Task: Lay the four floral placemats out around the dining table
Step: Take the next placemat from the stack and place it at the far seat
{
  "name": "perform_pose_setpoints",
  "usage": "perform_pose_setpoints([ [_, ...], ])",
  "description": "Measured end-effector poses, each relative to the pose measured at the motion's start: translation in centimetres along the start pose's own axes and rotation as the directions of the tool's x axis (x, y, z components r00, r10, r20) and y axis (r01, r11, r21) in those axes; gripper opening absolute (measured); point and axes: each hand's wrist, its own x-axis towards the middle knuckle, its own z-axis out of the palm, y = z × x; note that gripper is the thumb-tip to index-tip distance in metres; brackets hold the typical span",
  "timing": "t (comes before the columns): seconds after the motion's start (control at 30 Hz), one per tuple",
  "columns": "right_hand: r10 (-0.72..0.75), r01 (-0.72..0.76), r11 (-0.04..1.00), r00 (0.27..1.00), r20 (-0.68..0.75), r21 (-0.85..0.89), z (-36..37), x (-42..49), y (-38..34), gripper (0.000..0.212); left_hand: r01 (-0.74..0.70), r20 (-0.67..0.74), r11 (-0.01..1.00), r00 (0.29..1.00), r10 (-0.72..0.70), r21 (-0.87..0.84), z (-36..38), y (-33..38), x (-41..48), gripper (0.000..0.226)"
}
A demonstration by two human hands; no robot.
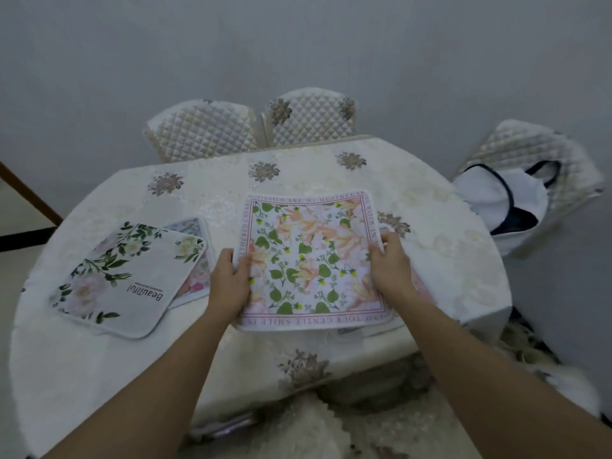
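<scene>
A square placemat (311,256) with peach flowers, green leaves and a lettered pink border is held over the middle of the table. My left hand (230,279) grips its left edge and my right hand (390,266) grips its right edge. Beneath it a further mat (381,327) peeks out at the lower right. To the left lies a white placemat (129,276) printed with pale roses and the word "Beautiful". It partly covers another pink-flowered mat (195,256).
The table (331,167) wears a cream cloth with grey flower motifs. Two quilted chairs (205,127) stand at the far side against the wall. A third chair at the right holds a white bag (510,200) with dark trim.
</scene>
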Motion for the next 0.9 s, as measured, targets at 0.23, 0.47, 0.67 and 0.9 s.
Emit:
perform_pose_setpoints([
  [0.23,-0.016,0.017,0.999,0.999,0.044,-0.028,-10.3,3.4,6.0,0.015,0.076,-0.046,0.996,0.996,-0.078,-0.047,10.3,5.1,-5.7,0.018],
  [0.47,-0.018,0.022,0.999,0.996,0.089,-0.041,-15.2,6.5,8.9,0.012,0.120,-0.094,0.990,0.987,-0.127,-0.071,15.4,8.7,-8.6,0.022],
  [0.67,-0.017,0.018,1.000,0.994,0.112,-0.011,-14.1,9.6,8.6,0.012,0.118,-0.122,0.993,0.985,-0.121,-0.025,16.0,9.6,-6.1,0.021],
  [0.9,-0.025,0.028,0.999,0.990,0.135,-0.022,-11.8,14.9,7.6,0.014,0.117,-0.141,0.993,0.983,-0.118,-0.014,17.8,8.0,0.4,0.015],
])
